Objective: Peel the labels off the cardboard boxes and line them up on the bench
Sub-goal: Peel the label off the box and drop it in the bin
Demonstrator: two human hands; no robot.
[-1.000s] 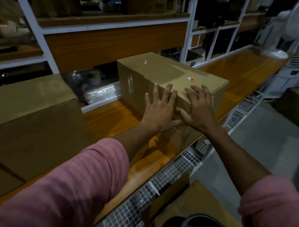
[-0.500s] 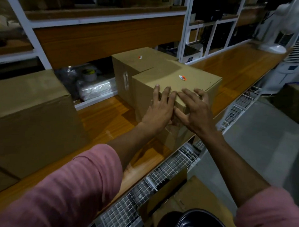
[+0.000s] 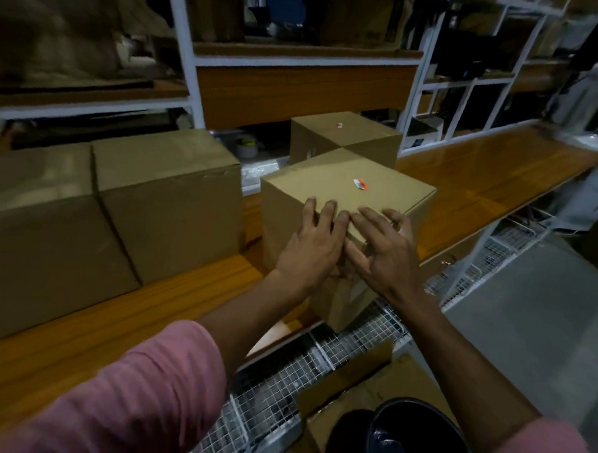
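— Where are the hands?

— Both are at the middle of the frame on the near cardboard box [image 3: 347, 190]. The left hand [image 3: 312, 247] lies flat against its near top edge, fingers straight and slightly spread. The right hand [image 3: 385, 254] sits just beside it, fingers spread and lightly bent over the same edge. Neither pinches anything.

— And the label?

— A small white and orange label scrap [image 3: 360, 184] sits on that box's top, above the hands, apart from the fingertips.

— Other boxes?

— A second box [image 3: 346, 136] stands behind, touching the first, with a tiny red mark on its lid. Two larger boxes [image 3: 168, 200] fill the left of the frame. All stand on the orange wooden surface [image 3: 471, 179].

— Anything below?

— A wire mesh rack [image 3: 276, 389] along the surface's front edge, and a dark bin [image 3: 418, 437] at the lower right.
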